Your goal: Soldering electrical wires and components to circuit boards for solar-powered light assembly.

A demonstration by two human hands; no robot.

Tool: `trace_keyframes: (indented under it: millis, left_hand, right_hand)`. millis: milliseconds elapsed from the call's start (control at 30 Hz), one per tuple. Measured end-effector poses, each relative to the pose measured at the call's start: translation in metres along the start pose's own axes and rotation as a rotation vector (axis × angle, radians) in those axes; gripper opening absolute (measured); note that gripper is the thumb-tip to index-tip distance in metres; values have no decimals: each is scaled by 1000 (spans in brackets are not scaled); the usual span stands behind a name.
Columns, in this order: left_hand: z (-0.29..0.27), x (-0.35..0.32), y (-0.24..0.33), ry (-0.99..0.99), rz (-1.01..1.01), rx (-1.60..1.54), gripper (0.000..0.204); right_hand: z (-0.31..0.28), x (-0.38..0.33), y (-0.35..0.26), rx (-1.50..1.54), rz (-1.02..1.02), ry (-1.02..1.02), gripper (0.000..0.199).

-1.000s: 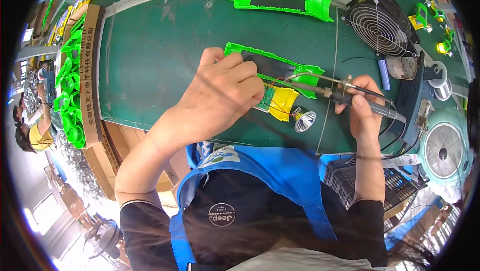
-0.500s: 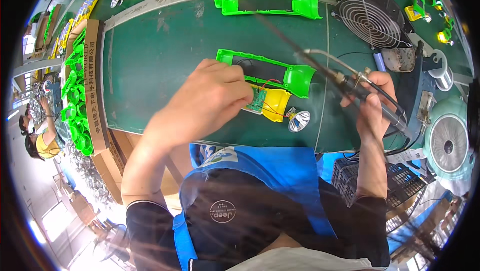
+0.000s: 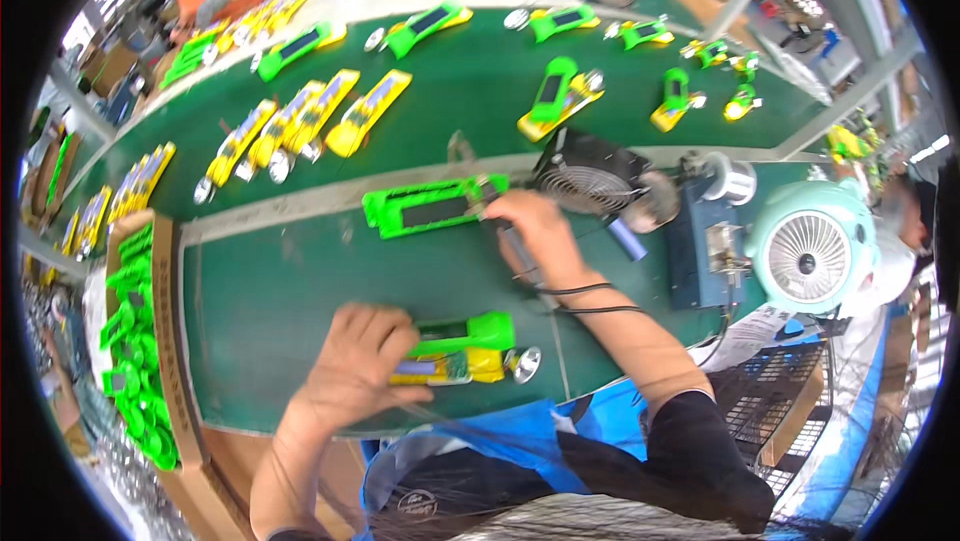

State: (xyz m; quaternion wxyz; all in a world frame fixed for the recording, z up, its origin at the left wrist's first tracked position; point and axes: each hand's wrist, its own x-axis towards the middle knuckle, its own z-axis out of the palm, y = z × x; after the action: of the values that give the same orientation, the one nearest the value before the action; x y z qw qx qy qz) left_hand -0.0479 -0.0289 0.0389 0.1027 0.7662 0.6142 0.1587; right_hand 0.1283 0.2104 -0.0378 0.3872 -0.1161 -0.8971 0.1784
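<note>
My left hand [image 3: 362, 356] curls round the left end of a yellow lamp housing [image 3: 486, 365], fingers on its far side and thumb on the near side. In that housing lie a purple cylindrical battery [image 3: 415, 368] and a small green circuit board [image 3: 455, 369]; a round silver reflector [image 3: 523, 364] sits at its right end. A green casing [image 3: 491, 330] lies against its far edge. Farther off, my right hand [image 3: 538, 233] is closed round a soldering iron [image 3: 508, 239], over the right end of a second green casing [image 3: 385, 213]. The iron's tip is blurred.
A cardboard box [image 3: 165, 341] of green casings stands left. At right are a black fan [image 3: 590, 173], a blue soldering unit [image 3: 697, 251], a solder spool [image 3: 735, 181], a loose purple battery [image 3: 628, 240] and a mint fan [image 3: 808, 259]. Yellow lamps [image 3: 368, 113] line the far bench.
My right hand has carried the soldering iron away and left, over the far green casing. My left hand has moved to the lamp housing's left end. The view has tilted up; a battery now shows.
</note>
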Motion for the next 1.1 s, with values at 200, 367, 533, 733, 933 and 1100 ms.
trace_keyframes:
  millis: [200, 367, 533, 733, 933, 1100]
  left_hand:
    - [30, -59, 1, 217, -178, -144, 55]
    - [5, -65, -3, 181, -179, 132, 53]
    - [8, -44, 0, 199, -241, 146, 53]
    - [-9, -58, -15, 366, -443, -25, 52]
    - [-41, 106, -93, 430, -328, -9, 48]
    - [5, 214, -142, 367, -448, 123, 54]
  right_hand:
    - [0, 5, -29, 317, -19, -121, 32]
    - [-36, -49, -23, 232, 75, -7, 41]
    - [-53, -65, -30, 104, 43, 10, 35]
    - [-49, -65, -39, 179, 38, 41, 33]
    - [-47, -67, -33, 289, 145, 18, 29]
    - [-48, -57, -33, 283, 105, 10, 35]
